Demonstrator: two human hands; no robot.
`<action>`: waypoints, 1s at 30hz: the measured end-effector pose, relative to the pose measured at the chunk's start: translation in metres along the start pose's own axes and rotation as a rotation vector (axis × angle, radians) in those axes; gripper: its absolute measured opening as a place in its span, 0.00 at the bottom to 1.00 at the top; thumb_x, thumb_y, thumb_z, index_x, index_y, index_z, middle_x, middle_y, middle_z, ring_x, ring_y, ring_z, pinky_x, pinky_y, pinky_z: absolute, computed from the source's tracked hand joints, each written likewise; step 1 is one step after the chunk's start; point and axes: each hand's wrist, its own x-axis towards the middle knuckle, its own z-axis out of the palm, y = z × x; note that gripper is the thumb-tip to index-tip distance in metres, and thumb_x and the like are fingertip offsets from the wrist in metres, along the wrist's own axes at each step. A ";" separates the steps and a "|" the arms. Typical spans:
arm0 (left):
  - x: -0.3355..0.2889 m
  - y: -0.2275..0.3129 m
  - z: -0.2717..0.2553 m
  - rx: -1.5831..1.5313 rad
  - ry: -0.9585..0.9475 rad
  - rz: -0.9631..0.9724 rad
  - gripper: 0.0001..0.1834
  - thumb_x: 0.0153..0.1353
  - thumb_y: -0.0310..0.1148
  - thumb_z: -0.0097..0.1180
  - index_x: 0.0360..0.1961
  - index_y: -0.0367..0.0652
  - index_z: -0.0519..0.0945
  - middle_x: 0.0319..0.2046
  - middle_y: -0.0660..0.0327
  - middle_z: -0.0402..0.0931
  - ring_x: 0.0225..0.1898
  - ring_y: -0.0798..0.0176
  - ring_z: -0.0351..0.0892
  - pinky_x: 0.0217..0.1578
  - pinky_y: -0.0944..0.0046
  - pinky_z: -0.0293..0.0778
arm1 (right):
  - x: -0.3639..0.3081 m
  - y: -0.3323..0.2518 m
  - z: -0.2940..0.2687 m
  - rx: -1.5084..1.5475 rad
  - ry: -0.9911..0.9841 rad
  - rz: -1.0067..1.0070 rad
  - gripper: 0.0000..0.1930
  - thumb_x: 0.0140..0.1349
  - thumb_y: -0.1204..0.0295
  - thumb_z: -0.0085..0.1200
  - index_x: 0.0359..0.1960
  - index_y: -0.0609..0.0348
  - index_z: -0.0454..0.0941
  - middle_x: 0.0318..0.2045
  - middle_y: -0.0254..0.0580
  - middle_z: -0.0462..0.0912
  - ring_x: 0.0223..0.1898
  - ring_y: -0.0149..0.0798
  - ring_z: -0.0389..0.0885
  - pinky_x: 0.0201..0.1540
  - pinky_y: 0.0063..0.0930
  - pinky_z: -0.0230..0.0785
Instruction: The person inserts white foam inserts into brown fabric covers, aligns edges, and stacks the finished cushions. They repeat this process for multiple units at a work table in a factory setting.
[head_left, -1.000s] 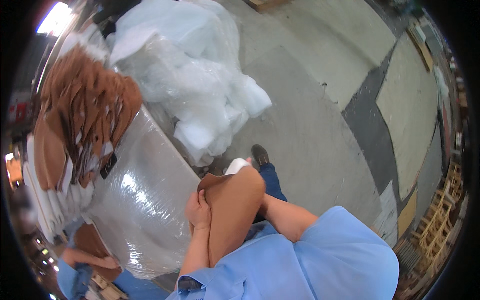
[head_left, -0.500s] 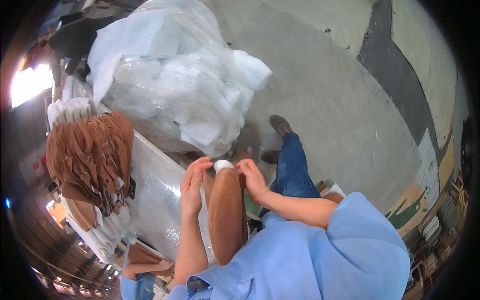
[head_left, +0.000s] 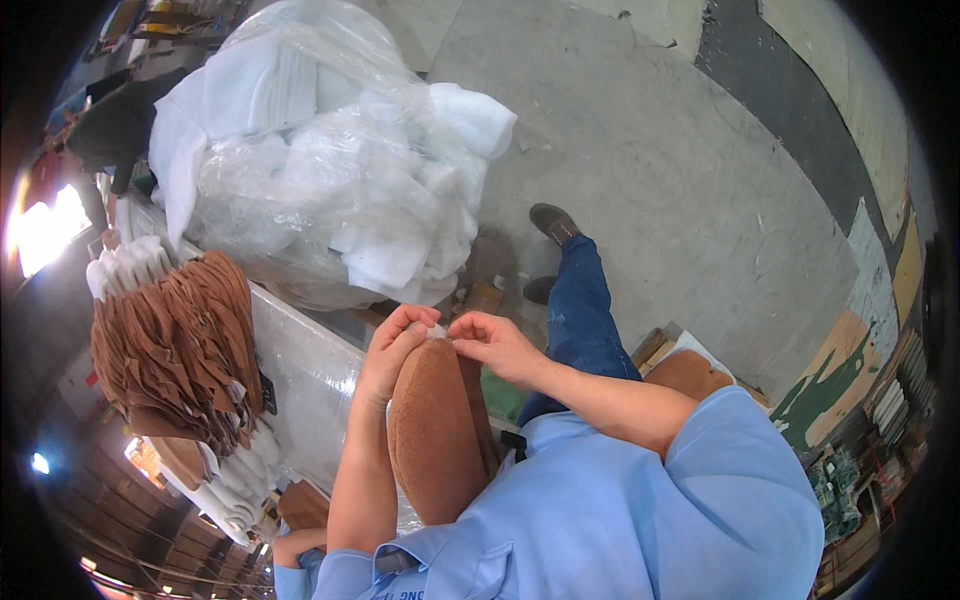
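Off to the left a stack of brown cut pieces point(head_left: 185, 350) sits on a plastic-wrapped table point(head_left: 305, 375), with a big clear bag of white foam point(head_left: 320, 160) behind it. The left hand point(head_left: 392, 345) curls over the tip of a brown padded piece point(head_left: 432, 430) held upright against the chest. The right hand point(head_left: 495, 345) pinches white stuffing point(head_left: 436, 329) there.

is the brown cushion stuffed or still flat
Stuffed. The brown cushion bulges round and plump between the forearms, and both hands pinch its top end, where a bit of white filling shows.
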 end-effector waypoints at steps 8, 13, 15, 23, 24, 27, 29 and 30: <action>0.003 0.006 0.002 0.264 -0.072 0.148 0.08 0.72 0.30 0.55 0.45 0.39 0.82 0.51 0.61 0.81 0.52 0.70 0.76 0.55 0.67 0.71 | 0.010 0.002 -0.001 -0.154 0.098 -0.125 0.06 0.71 0.71 0.59 0.39 0.60 0.78 0.32 0.30 0.81 0.35 0.26 0.76 0.41 0.25 0.70; 0.003 0.021 0.001 0.463 -0.016 -0.064 0.15 0.70 0.38 0.59 0.44 0.36 0.84 0.39 0.62 0.83 0.43 0.70 0.79 0.47 0.65 0.75 | 0.010 -0.011 0.016 -0.365 0.261 -0.321 0.07 0.69 0.71 0.58 0.40 0.62 0.77 0.30 0.42 0.80 0.34 0.37 0.78 0.41 0.33 0.71; 0.008 0.034 0.004 0.610 -0.047 -0.132 0.16 0.69 0.41 0.61 0.44 0.36 0.85 0.38 0.63 0.82 0.42 0.69 0.79 0.45 0.65 0.74 | 0.009 -0.013 0.017 -0.398 0.272 -0.347 0.07 0.69 0.71 0.58 0.40 0.62 0.77 0.31 0.44 0.80 0.34 0.40 0.79 0.42 0.35 0.72; 0.048 0.075 0.018 1.124 -0.418 -0.385 0.19 0.66 0.46 0.63 0.42 0.39 0.90 0.32 0.59 0.83 0.39 0.63 0.81 0.42 0.59 0.76 | 0.017 -0.019 0.006 -0.476 0.184 -0.396 0.07 0.67 0.70 0.58 0.39 0.62 0.78 0.38 0.39 0.79 0.40 0.33 0.76 0.44 0.30 0.70; 0.051 0.074 0.018 1.143 -0.448 -0.386 0.19 0.66 0.46 0.63 0.42 0.39 0.90 0.32 0.58 0.83 0.38 0.62 0.81 0.43 0.58 0.76 | 0.017 -0.019 0.004 -0.476 0.165 -0.382 0.07 0.68 0.70 0.58 0.40 0.61 0.78 0.38 0.38 0.79 0.40 0.32 0.76 0.44 0.30 0.70; 0.058 0.070 0.021 1.185 -0.534 -0.323 0.19 0.65 0.46 0.63 0.42 0.40 0.91 0.31 0.55 0.84 0.37 0.58 0.82 0.43 0.55 0.76 | 0.017 -0.015 0.001 -0.324 0.143 -0.323 0.08 0.72 0.67 0.57 0.42 0.58 0.77 0.38 0.34 0.79 0.40 0.29 0.76 0.45 0.28 0.70; 0.060 0.066 0.019 1.187 -0.572 -0.186 0.19 0.65 0.46 0.63 0.43 0.40 0.90 0.33 0.52 0.86 0.36 0.56 0.82 0.43 0.54 0.76 | 0.020 0.003 0.000 -0.032 0.160 -0.262 0.09 0.76 0.63 0.55 0.43 0.56 0.77 0.38 0.32 0.78 0.41 0.27 0.75 0.46 0.26 0.69; 0.058 0.064 0.019 1.185 -0.538 -0.185 0.18 0.65 0.45 0.64 0.42 0.40 0.90 0.36 0.53 0.84 0.39 0.57 0.81 0.44 0.55 0.76 | 0.018 0.013 0.002 0.024 0.235 -0.206 0.10 0.78 0.61 0.53 0.44 0.55 0.77 0.38 0.30 0.78 0.40 0.26 0.75 0.46 0.26 0.69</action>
